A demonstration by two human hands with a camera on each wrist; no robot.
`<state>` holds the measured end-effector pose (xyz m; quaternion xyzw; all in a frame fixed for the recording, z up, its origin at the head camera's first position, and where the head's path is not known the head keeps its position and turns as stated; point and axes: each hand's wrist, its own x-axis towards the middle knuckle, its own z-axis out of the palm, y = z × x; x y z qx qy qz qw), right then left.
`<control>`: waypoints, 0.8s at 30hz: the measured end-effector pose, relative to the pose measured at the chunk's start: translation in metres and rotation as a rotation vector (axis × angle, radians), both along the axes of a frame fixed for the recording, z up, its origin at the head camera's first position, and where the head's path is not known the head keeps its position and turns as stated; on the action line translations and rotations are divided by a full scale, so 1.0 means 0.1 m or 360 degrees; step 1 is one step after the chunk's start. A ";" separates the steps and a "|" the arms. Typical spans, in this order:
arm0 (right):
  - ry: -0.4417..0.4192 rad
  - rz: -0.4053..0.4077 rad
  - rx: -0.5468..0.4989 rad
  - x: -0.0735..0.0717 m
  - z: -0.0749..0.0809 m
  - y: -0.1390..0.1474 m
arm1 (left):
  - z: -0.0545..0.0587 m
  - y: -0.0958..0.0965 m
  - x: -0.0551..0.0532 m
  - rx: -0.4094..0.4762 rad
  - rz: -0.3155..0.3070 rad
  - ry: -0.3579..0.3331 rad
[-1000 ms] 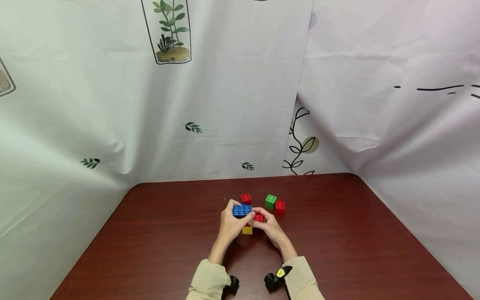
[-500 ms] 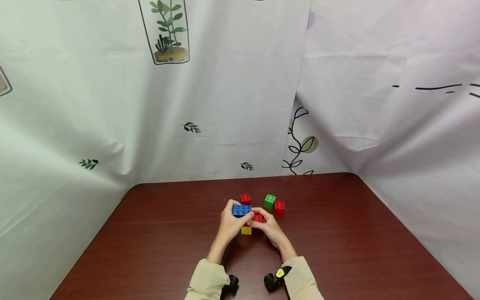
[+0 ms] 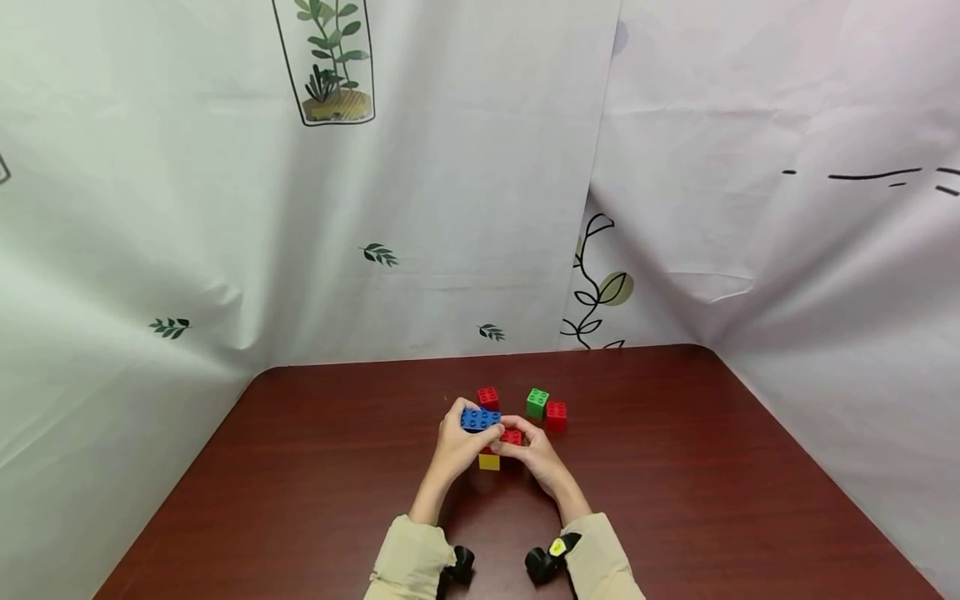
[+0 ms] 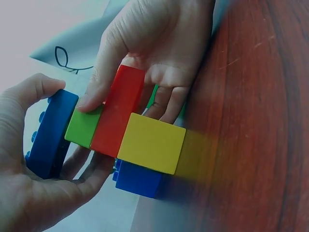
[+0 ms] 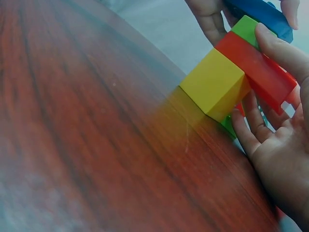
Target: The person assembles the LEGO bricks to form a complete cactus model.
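Both hands are occupied and close together over a wooden table (image 3: 337,442): the left hand (image 3: 454,446) pinches a blue eight-stud brick (image 3: 480,419), while the right hand (image 3: 535,452) grips a long red brick (image 5: 260,72), its thumb also by a small green brick (image 4: 84,126). The telling relation appears to be blue over green: the blue brick sits above the green one, at the red's 9 o'clock end, nearer the left hand, its long axis running 9 to 3 o'clock like the red's. Whether blue and green are joined cannot be told. Below the red stands a yellow block (image 5: 212,79), with a second blue brick (image 4: 139,181) just beside it. Farther out, a loose red brick (image 3: 487,397) lies at 12 o'clock, a loose green brick (image 3: 537,402) toward 1 and another red brick (image 3: 556,415) toward 2, before a leaf-printed white cloth (image 3: 465,183).
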<state>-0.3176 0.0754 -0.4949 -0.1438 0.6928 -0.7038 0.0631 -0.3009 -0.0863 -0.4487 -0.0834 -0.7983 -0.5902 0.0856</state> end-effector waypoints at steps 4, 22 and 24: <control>-0.0029 0.0012 0.0012 0.00 0.00 0.00 | 0.01 0.00 0.01 0.0060 -0.0004 -0.0034; -0.0043 -0.0002 0.0057 0.00 0.02 0.00 | 0.00 0.02 -0.01 0.0063 0.0001 -0.0071; -0.0039 0.0003 0.0051 0.00 0.02 0.00 | 0.01 0.03 -0.01 0.0055 -0.0001 -0.0097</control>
